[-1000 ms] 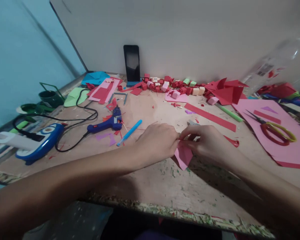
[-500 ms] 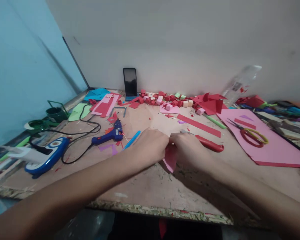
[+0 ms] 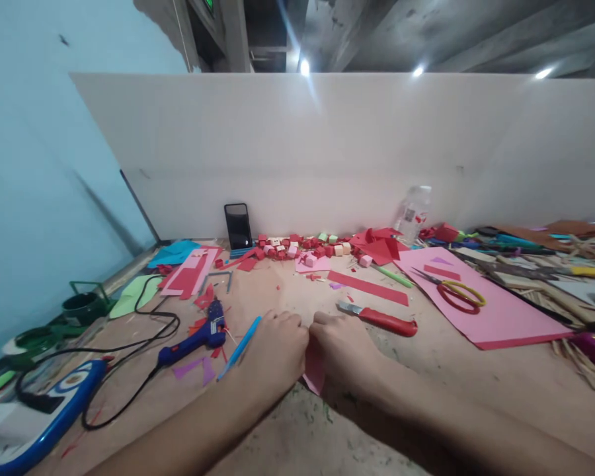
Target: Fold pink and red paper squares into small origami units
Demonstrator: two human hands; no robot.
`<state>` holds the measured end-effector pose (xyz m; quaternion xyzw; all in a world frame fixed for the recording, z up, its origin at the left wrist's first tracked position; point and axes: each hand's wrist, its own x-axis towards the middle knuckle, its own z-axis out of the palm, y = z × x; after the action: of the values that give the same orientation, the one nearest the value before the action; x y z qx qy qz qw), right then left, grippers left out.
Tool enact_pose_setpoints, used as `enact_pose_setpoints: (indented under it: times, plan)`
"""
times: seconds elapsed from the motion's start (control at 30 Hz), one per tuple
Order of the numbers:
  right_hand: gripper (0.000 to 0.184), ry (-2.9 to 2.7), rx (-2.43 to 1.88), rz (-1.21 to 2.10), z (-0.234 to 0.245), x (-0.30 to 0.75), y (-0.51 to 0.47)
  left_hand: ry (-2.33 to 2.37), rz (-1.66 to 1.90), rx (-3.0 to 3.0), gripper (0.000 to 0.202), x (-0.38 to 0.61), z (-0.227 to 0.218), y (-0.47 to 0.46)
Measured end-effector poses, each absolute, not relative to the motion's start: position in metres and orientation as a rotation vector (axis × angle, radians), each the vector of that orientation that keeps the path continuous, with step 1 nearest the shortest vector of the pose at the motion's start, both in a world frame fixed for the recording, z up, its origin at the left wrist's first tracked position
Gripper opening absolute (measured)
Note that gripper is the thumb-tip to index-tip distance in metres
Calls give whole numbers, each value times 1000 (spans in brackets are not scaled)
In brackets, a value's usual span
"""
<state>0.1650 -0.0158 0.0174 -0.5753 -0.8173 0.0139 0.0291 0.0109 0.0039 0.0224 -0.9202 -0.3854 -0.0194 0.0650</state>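
Note:
My left hand (image 3: 281, 348) and my right hand (image 3: 346, 350) meet knuckle to knuckle over the front of the wooden table (image 3: 277, 423). Both have their fingers curled closed on a small piece of pink paper (image 3: 315, 370), whose lower end hangs out between them. The upper part of the paper is hidden by the fingers. Beside my left hand lies a blue pen (image 3: 239, 348). Just beyond my right hand rests a red-handled utility knife (image 3: 384, 320) with its blade pointing left.
A blue glue gun (image 3: 198, 340) with a black cord lies left, near a blue-and-white power strip (image 3: 54, 423). Scissors (image 3: 459, 296) rest on pink paper sheets (image 3: 506, 324) at right. Small paper cubes (image 3: 310, 260), a phone (image 3: 238, 226) and a plastic bottle (image 3: 413, 215) line the back.
My view has tilted up, bringing the ceiling and lights into sight above the white board. Both hands still grip the pink paper, held close together.

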Motion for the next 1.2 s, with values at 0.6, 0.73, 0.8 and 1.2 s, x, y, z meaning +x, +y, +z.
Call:
enact_pose_setpoints:
  times: [0.6,0.73,0.8,1.2]
  plan:
    - [23,-2591,-1634,4,-2,176,-20,-1135,-162,-2820,17,4,4,8]
    - [22,-2596,-1636,-39,0,175,-21,-1098,-143,-2827,15,5,10,4]
    - [20,-2601,-1645,-44,2,173,-21,-1080,-120,-2826,14,5,12,4]
    - [21,-2222,-1524,219,-1,180,-17,-1201,-407,-2895,20,2,7,7]
